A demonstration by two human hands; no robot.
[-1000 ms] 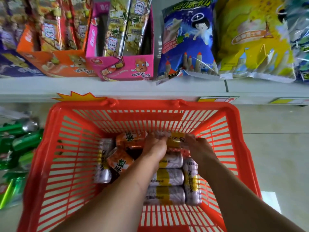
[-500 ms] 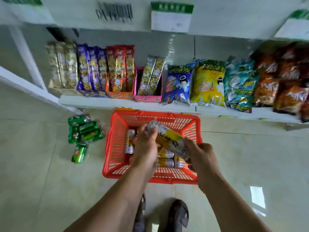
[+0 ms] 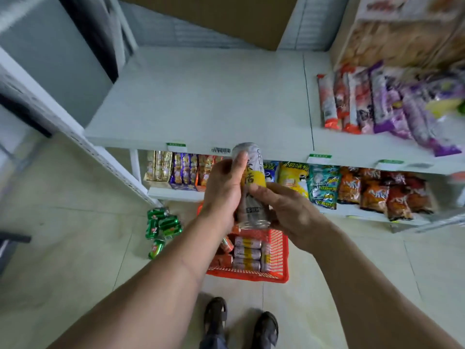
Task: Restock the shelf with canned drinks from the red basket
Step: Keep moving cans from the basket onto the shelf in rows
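Silver and yellow, the tall drink can stands nearly upright between your two hands, out in front of the shelf edge. Your left hand wraps it from the nine o'clock side, thumb laid up along its face near the top. Your right hand cups the lower half from four o'clock, fingers curled round the body just above the base. Both hands are clenched on this one can.

Directly below, at six o'clock from the can, the red basket sits on the floor, with more silver-and-yellow cans lying on their sides inside it and a few orange cans beside them at nine o'clock. Your shoes stand just beyond the basket's near rim.

At twelve o'clock from the can, the white shelf spreads out bare on its left part; long red and purple snack packs lie at two o'clock on it. Under that board, the lower shelf holds boxed snack sticks at ten o'clock and puffed snack bags at three o'clock. Green cans lie loose on the floor at eight o'clock, well apart from the basket.
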